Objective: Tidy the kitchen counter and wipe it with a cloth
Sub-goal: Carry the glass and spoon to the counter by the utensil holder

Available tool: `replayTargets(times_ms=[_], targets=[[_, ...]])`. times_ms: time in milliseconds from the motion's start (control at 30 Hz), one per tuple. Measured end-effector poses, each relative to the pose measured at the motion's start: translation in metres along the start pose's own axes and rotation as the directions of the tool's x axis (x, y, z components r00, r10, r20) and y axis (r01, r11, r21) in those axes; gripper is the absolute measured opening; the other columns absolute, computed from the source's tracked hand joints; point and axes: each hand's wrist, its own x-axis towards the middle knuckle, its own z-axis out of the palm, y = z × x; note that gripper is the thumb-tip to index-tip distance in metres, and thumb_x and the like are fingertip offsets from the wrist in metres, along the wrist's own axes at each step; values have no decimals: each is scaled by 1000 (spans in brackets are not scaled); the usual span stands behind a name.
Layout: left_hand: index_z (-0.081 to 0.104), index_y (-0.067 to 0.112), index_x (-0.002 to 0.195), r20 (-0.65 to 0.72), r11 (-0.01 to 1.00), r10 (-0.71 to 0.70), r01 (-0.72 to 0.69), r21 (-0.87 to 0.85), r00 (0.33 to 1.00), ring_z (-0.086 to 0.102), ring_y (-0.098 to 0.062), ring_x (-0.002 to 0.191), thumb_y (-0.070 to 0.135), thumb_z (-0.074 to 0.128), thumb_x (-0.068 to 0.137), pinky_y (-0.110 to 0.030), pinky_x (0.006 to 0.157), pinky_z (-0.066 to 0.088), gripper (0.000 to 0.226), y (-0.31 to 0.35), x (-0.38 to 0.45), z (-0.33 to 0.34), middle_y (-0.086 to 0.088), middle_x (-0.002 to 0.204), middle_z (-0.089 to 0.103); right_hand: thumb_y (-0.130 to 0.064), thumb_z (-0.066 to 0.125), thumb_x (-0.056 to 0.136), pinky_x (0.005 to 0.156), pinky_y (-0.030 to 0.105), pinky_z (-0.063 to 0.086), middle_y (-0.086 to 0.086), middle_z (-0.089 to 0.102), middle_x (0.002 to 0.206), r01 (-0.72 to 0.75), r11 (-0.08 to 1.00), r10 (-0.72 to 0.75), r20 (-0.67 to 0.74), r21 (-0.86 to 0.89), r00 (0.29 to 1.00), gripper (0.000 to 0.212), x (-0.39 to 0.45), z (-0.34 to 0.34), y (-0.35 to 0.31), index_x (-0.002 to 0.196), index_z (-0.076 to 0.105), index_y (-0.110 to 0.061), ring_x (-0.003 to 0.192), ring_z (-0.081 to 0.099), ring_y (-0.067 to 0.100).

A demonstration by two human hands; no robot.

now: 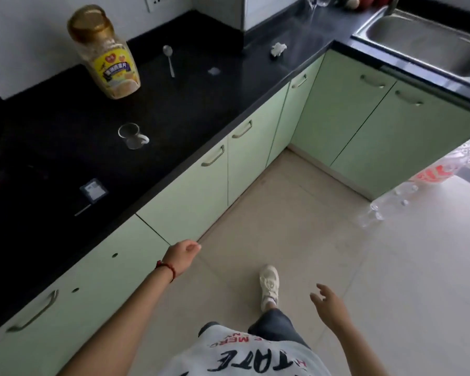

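On the black counter (65, 147) stand a tall jar with a gold lid and yellow label (106, 54) and a clear glass mug (131, 136). A metal spoon (169, 59) lies behind them, a small patch of white powder (214, 71) to its right, and a crumpled white tissue (278, 49) farther right. A small dark packet (93, 190) lies near the front edge. My left hand (183, 255) hangs loosely curled in front of the cabinets, holding nothing. My right hand (329, 303) is low over the floor, fingers apart, empty. No cloth is visible.
Pale green cabinet doors (190, 191) run under the counter and turn a corner. A steel sink (429, 42) sits at the top right. A pack of clear plastic bottles (407, 194) lies on the tiled floor at right. My white shoe (269, 284) steps forward.
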Motion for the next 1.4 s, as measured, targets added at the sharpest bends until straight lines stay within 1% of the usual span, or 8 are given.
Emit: replayTargets(times_ms=[367,600,733,867,1033,1133,1233,1400], targets=[[62,3,108,-128,955,-223,191,-226,966,60,-28,103,23,51,90,-29,86,43,29,70,55,42,-16,112,66,-21,49,92,99,35,39,21,50,134,172,980,-165,79,-97,983,45,142,-140,-110,134,42,-7,122,49,32],[61,2,109,-255,902,-351,252,-350,901,58,-28,108,19,51,90,-26,84,40,27,89,71,27,-18,116,64,-25,51,91,93,32,43,14,55,132,393,895,-363,167,-212,917,42,194,-158,-224,131,47,-12,117,55,27],[64,2,104,-376,899,-341,182,-397,862,61,-26,104,16,54,88,-24,83,40,24,107,88,3,-16,111,67,-26,52,91,88,30,45,16,60,126,507,836,-463,224,-211,857,39,211,-146,-282,128,51,-12,114,58,26],[66,7,101,-558,890,-268,-19,-455,785,62,-16,88,14,56,87,-14,74,43,19,132,104,-38,-5,95,70,-24,53,91,83,25,43,13,66,117,607,774,-570,222,-178,791,34,211,-143,-337,122,57,-11,109,62,24],[60,12,105,-673,784,-381,-165,-599,634,64,-9,79,13,51,89,-32,79,52,19,148,138,-98,-3,91,67,-20,55,90,80,23,41,7,68,111,713,690,-692,176,-123,700,29,209,-151,-403,118,60,-14,105,64,21],[50,7,120,-617,683,-565,-110,-722,547,62,-21,75,19,53,88,-33,69,53,34,144,163,-126,-14,103,64,-20,55,90,80,22,40,4,68,110,751,650,-731,175,-117,660,28,211,-153,-431,116,61,-13,104,63,19],[42,6,126,-485,528,-674,-96,-844,557,58,-18,61,23,56,87,-29,58,51,45,136,184,-140,-14,96,63,-18,55,90,75,19,39,-3,66,101,775,623,-750,203,-107,630,28,212,-153,-454,116,61,-13,95,60,10],[55,5,113,-367,364,-747,-120,-924,554,57,-17,54,23,56,87,-23,49,50,32,128,207,-151,-5,71,61,-18,54,91,80,20,39,-8,60,99,804,585,-763,264,-105,590,30,221,-151,-484,121,58,-15,93,55,6]])
